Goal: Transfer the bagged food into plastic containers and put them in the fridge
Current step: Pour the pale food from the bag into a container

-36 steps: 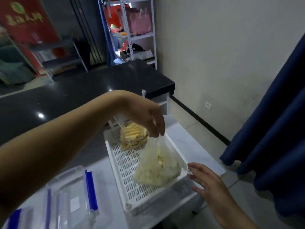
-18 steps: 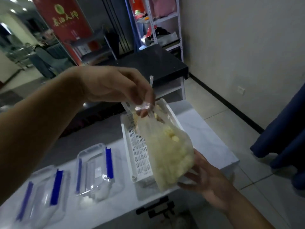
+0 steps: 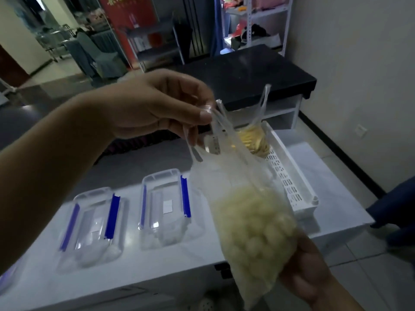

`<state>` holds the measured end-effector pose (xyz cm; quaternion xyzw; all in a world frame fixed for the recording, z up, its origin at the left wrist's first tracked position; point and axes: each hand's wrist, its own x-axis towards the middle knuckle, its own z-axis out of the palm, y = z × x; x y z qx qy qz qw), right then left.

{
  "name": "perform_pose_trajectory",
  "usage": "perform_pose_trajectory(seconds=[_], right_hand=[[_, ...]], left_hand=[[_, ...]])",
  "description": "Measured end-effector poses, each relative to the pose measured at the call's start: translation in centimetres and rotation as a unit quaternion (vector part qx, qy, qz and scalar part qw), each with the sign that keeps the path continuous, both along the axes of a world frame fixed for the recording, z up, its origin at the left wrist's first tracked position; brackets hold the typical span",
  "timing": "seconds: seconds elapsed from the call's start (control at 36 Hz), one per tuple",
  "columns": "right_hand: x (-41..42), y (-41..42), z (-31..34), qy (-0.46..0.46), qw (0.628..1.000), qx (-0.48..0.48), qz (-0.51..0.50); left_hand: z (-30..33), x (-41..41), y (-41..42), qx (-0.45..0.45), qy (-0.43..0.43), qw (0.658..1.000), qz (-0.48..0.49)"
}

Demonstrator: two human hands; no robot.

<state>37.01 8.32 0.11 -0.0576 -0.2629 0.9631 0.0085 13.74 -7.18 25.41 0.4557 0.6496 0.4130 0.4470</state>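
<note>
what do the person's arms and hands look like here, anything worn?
Both are bare. The left hand and its forearm show no sleeve, glove, watch, ring or bracelet up to the frame edge. The right hand, low at the right, is likewise ungloved, its wrist bare with no sleeve in view. No markings or cables on either. The picture is dim, so fine detail such as nails is hard to tell.

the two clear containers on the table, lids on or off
On: both clear containers lie on the white table with lids on, blue clips along their sides.

Right hand [image 3: 307, 272]: fingers hidden behind the bag [image 3: 251, 225]; its grip could not be told.
Bag contents: pale lumps, blurred.
Far-left container [image 3: 5, 281]: cut off by the left edge.
</note>
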Motion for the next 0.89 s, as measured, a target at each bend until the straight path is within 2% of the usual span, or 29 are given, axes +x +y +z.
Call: perform_pose_trajectory(seconds=[0.06, 0.11, 0.25, 0.33, 0.44, 0.58, 0.72, 0.89], right_hand=[[-1.2, -1.5, -0.2, -0.026, 0.999, -0.04, -0.006], [-2.4, -3.5, 0.1, -0.09, 0.994, -0.059, -0.029], [-5.2, -6.2, -2.7, -0.13, 0.991, -0.006, -0.038], [-6.7, -7.7, -2.9, -0.192, 0.974, 0.1, -0.066], [-8.1, -8.6, -2.0, -0.238, 0.948, 0.178, -0.111], [-8.8, -8.8, -0.8, -0.286, 0.907, 0.287, -0.117], [-10.3, -9.1, -0.3, -0.328, 0.876, 0.332, -0.122], [-12.2, -7.5, 0.2, -0.324, 0.874, 0.349, -0.1]], left_hand=[[-2.0, -1.6, -2.4, 0.021, -0.015, 0.998, 0.06], [-4.1, -3.2, -4.9, 0.034, -0.012, 0.992, 0.121], [-9.0, -6.3, -10.2, 0.051, -0.05, 0.977, 0.2], [-11.5, -7.9, -12.7, 0.055, -0.036, 0.972, 0.224], [-14.3, -9.8, -15.5, 0.078, -0.005, 0.973, 0.215], [-16.8, -11.2, -18.4, 0.076, 0.027, 0.982, 0.168], [-18.9, -12.1, -19.2, 0.063, 0.114, 0.977, 0.166], [-20.4, -13.3, -19.6, 0.093, 0.113, 0.966, 0.215]])
